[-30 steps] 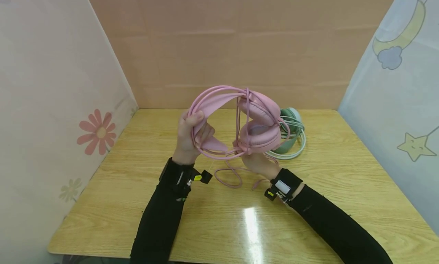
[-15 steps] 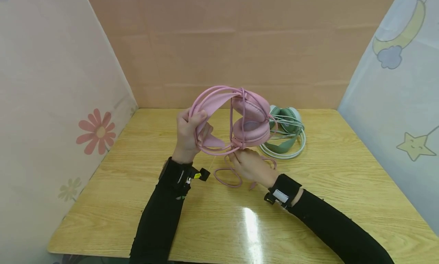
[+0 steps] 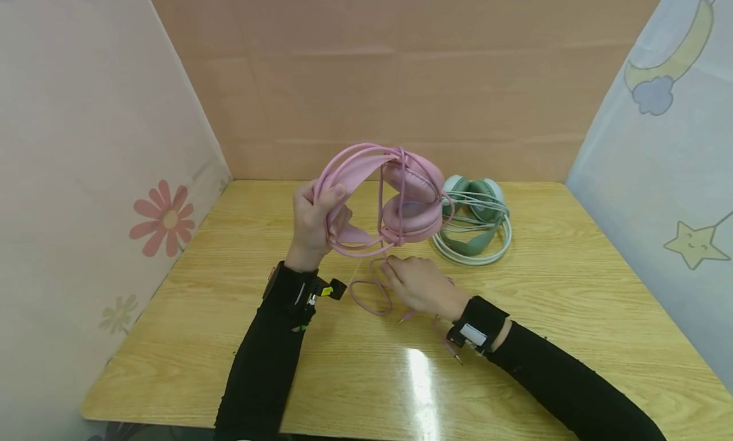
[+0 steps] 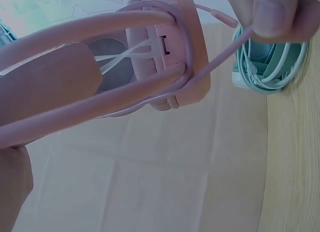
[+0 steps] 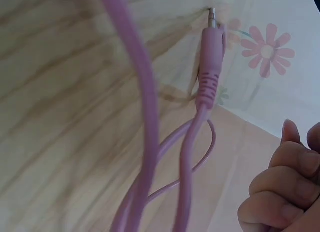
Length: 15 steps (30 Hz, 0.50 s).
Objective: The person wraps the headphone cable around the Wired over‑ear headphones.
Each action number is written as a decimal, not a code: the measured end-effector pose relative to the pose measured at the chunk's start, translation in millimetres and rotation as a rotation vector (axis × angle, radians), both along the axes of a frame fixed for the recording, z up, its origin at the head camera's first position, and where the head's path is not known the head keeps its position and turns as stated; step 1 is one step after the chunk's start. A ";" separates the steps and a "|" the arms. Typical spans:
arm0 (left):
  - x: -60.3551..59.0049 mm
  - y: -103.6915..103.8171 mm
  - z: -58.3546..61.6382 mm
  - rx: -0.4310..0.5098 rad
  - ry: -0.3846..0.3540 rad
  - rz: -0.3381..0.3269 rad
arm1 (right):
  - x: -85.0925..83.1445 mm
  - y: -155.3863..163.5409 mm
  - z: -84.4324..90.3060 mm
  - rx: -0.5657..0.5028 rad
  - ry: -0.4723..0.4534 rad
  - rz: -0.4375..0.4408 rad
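Pink headphones (image 3: pixel 413 219) hang in the air over the table, gripped at the headband by my left hand (image 3: pixel 314 223). Their pink cable is wound around the band and ear cups. Just below the lower ear cup, my right hand (image 3: pixel 422 284) pinches the cable; the left wrist view shows the cable (image 4: pixel 220 60) drawn taut between the ear cup and those fingertips (image 4: pixel 270 17). Looser cable trails onto the table, with a metal-tipped plug (image 3: pixel 455 356) near my right wrist. A jack plug (image 5: pixel 210 54) also shows large in the right wrist view.
Green headphones (image 3: pixel 485 196) wrapped in their pale cable lie behind and to the right of my right hand. The wooden table (image 3: pixel 189 339) meets a brown back panel (image 3: pixel 395 78), with patterned side panels left and right.
My right hand has come down from the ear cups, drawing the cable with it. The pink headphones have shifted slightly left, exposing more of the green pair. A plug end now shows by my right wrist.
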<state>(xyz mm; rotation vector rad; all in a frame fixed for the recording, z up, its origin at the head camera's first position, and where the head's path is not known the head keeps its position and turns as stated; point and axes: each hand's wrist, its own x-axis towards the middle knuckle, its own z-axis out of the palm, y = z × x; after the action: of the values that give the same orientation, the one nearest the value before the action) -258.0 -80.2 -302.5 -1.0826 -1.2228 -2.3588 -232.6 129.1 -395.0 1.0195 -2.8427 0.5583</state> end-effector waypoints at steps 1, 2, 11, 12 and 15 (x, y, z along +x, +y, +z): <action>-0.3 -0.2 -0.1 -0.006 0.003 0.004 | -0.2 1.3 -0.4 -0.002 0.009 0.012; -0.5 -0.5 -0.4 -0.013 0.004 0.012 | -0.3 2.7 -0.9 0.000 0.021 0.023; -2.3 -2.9 -4.5 -0.054 -0.008 0.106 | -1.1 17.1 -1.6 -0.046 0.024 0.056; -2.6 -3.1 -5.5 -0.061 -0.004 0.112 | -1.2 18.6 -0.8 -0.048 0.025 0.055; -2.3 -3.8 -7.6 -0.091 -0.002 0.145 | -1.9 22.7 0.8 -0.046 -0.004 0.039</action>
<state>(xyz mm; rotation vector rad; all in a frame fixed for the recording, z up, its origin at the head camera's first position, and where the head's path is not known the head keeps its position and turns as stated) -260.4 -84.0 -310.1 -0.9821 -1.3725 -2.2159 -234.5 151.9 -394.2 1.0701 -2.8050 0.6267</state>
